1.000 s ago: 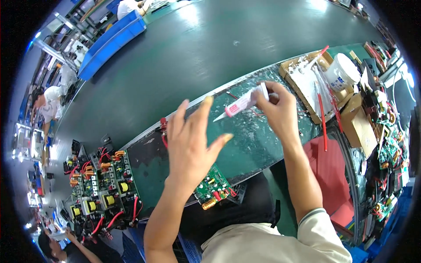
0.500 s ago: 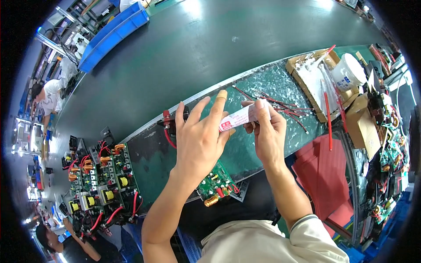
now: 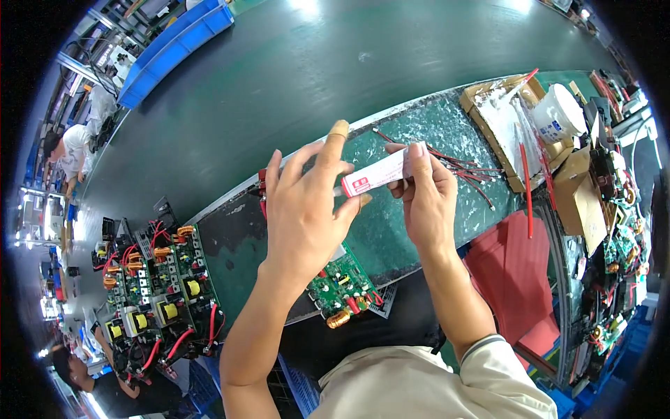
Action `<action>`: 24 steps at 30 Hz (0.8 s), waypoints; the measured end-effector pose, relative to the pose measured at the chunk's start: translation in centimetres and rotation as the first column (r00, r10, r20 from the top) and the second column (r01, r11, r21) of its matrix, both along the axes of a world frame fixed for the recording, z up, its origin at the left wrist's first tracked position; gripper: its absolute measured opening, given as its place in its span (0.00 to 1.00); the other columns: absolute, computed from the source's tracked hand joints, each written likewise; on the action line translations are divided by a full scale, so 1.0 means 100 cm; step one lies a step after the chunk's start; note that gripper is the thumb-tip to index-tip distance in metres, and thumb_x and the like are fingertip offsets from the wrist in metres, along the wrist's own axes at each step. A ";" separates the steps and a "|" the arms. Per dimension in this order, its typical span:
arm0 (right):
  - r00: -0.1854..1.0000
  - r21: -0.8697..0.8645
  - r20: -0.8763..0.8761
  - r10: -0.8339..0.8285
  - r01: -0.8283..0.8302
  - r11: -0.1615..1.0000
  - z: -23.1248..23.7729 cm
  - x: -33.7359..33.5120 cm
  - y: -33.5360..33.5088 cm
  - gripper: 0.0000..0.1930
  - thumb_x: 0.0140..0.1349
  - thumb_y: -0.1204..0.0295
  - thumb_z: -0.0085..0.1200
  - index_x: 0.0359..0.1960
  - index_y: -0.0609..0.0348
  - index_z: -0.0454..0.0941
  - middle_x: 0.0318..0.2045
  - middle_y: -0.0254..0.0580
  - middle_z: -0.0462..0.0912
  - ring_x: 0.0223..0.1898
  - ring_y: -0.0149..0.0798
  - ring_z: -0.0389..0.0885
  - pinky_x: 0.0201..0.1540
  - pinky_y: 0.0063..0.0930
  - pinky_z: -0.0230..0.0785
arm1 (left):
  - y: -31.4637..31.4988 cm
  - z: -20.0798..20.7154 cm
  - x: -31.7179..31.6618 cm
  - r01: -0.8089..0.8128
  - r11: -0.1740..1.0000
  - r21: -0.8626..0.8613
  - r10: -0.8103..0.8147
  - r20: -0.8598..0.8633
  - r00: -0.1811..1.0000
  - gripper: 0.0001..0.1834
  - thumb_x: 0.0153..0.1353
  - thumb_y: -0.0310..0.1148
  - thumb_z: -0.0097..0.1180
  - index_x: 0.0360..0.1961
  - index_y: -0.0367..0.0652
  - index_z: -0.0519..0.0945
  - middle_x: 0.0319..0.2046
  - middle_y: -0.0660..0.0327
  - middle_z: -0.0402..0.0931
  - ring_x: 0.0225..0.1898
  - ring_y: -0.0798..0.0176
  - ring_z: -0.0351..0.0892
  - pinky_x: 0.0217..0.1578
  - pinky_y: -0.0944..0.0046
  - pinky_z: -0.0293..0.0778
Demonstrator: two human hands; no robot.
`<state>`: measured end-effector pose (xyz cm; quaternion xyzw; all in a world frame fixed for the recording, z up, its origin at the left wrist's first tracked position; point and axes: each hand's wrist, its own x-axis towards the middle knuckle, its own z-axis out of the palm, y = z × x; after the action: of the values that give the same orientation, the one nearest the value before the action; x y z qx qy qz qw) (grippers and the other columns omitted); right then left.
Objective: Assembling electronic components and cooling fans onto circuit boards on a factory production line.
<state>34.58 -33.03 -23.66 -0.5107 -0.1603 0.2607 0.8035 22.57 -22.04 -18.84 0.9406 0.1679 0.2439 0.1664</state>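
Note:
A white squeeze tube (image 3: 380, 172) with red print slants between my hands above the bench. My right hand (image 3: 426, 199) is closed round its flat far end, thumb on top. My left hand (image 3: 303, 199) is by the tube's red-edged end, fingers spread and thumb out beneath it. Its raised finger wears a tan covering. A narrow pale tip on the tube points toward the left palm; whether the hand touches it cannot be made out. Below the left wrist lies a green circuit board (image 3: 347, 279), partly hidden by the forearm.
Several populated circuit boards (image 3: 164, 279) stand at the left. Red and black wires (image 3: 464, 167) lie beyond my right hand. A cardboard tray (image 3: 481, 115) smeared white, a white bucket (image 3: 558, 112) and red sheets (image 3: 513, 272) are at the right. A blue bin (image 3: 174, 52) sits far left.
My left hand has shifted left and down, off the tube's red-marked end, baring its narrow tip. The tube has tilted a little and moved slightly up, still in my right hand.

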 end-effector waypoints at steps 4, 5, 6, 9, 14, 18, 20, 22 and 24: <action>1.000 0.047 -0.008 -0.001 0.002 0.999 0.003 -0.001 0.001 0.20 0.75 0.60 0.47 0.46 0.70 0.81 0.27 0.31 0.79 0.27 0.23 0.72 0.30 0.18 0.63 | 0.004 -0.003 -0.005 0.007 0.990 -0.143 0.008 0.107 0.994 0.49 0.48 0.29 0.73 0.71 0.45 0.60 0.40 0.66 0.85 0.57 0.56 0.74 0.66 0.41 0.55; 1.000 0.052 -0.006 -0.003 0.004 0.999 0.004 -0.002 0.000 0.20 0.75 0.60 0.47 0.46 0.70 0.81 0.27 0.31 0.79 0.27 0.23 0.72 0.30 0.18 0.63 | 0.003 -0.006 -0.006 0.009 0.987 -0.158 0.014 0.148 0.989 0.51 0.47 0.30 0.74 0.71 0.46 0.59 0.40 0.69 0.84 0.57 0.58 0.73 0.67 0.38 0.54; 0.999 0.077 -0.044 0.019 -0.015 0.997 0.004 -0.002 0.000 0.20 0.75 0.61 0.47 0.47 0.70 0.81 0.27 0.31 0.79 0.27 0.23 0.72 0.30 0.18 0.63 | 0.004 -0.007 -0.006 0.005 0.979 -0.204 0.025 0.145 0.989 0.52 0.48 0.31 0.74 0.72 0.45 0.57 0.40 0.69 0.85 0.58 0.58 0.72 0.68 0.38 0.52; 0.995 0.094 -0.090 0.041 -0.032 0.995 0.006 -0.004 -0.002 0.20 0.75 0.61 0.48 0.47 0.70 0.81 0.28 0.31 0.79 0.26 0.23 0.72 0.30 0.18 0.63 | 0.000 -0.007 -0.007 -0.002 0.962 -0.272 0.047 0.160 0.986 0.54 0.48 0.31 0.74 0.73 0.45 0.54 0.41 0.69 0.86 0.59 0.58 0.72 0.69 0.38 0.49; 0.995 0.131 -0.088 0.047 -0.035 0.991 0.005 -0.009 -0.004 0.21 0.76 0.61 0.46 0.50 0.71 0.79 0.28 0.31 0.79 0.26 0.23 0.72 0.29 0.19 0.64 | 0.000 -0.007 -0.010 0.005 0.950 -0.312 0.052 0.173 0.983 0.55 0.48 0.32 0.75 0.73 0.43 0.53 0.41 0.70 0.86 0.60 0.58 0.71 0.69 0.39 0.48; 0.970 0.219 -0.201 0.133 -0.088 0.972 0.008 -0.017 -0.003 0.24 0.77 0.59 0.42 0.52 0.72 0.77 0.27 0.33 0.78 0.25 0.25 0.71 0.29 0.19 0.64 | -0.001 -0.004 -0.012 0.029 0.962 -0.273 0.024 0.186 0.982 0.56 0.46 0.22 0.73 0.74 0.42 0.52 0.48 0.53 0.84 0.61 0.56 0.74 0.61 0.55 0.67; 0.974 0.223 -0.200 0.103 -0.057 0.973 0.001 -0.013 -0.003 0.25 0.77 0.57 0.42 0.53 0.72 0.77 0.29 0.35 0.80 0.25 0.25 0.70 0.29 0.20 0.64 | 0.003 0.003 -0.018 0.011 0.970 -0.241 0.038 0.199 0.979 0.56 0.46 0.24 0.74 0.73 0.41 0.52 0.51 0.52 0.82 0.61 0.55 0.74 0.62 0.55 0.66; 0.977 0.207 -0.199 0.076 -0.033 0.978 -0.007 -0.008 -0.005 0.25 0.76 0.56 0.42 0.53 0.71 0.77 0.31 0.37 0.81 0.25 0.25 0.70 0.29 0.20 0.64 | 0.016 0.000 -0.034 -0.010 0.975 -0.222 0.061 0.221 0.973 0.53 0.46 0.30 0.76 0.72 0.40 0.57 0.58 0.50 0.76 0.63 0.52 0.72 0.64 0.54 0.65; 0.978 0.182 -0.204 0.035 0.002 0.983 -0.020 -0.003 -0.007 0.25 0.76 0.56 0.43 0.52 0.70 0.78 0.35 0.40 0.82 0.26 0.25 0.71 0.29 0.19 0.64 | 0.024 -0.010 -0.051 -0.088 0.975 -0.205 0.136 0.232 0.963 0.38 0.44 0.34 0.76 0.59 0.40 0.75 0.56 0.54 0.76 0.63 0.47 0.68 0.64 0.48 0.61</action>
<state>34.26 -33.70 -25.65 -0.4041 -0.1033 0.3033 0.8567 17.46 -19.66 -19.83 0.8717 0.2219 0.3497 0.2621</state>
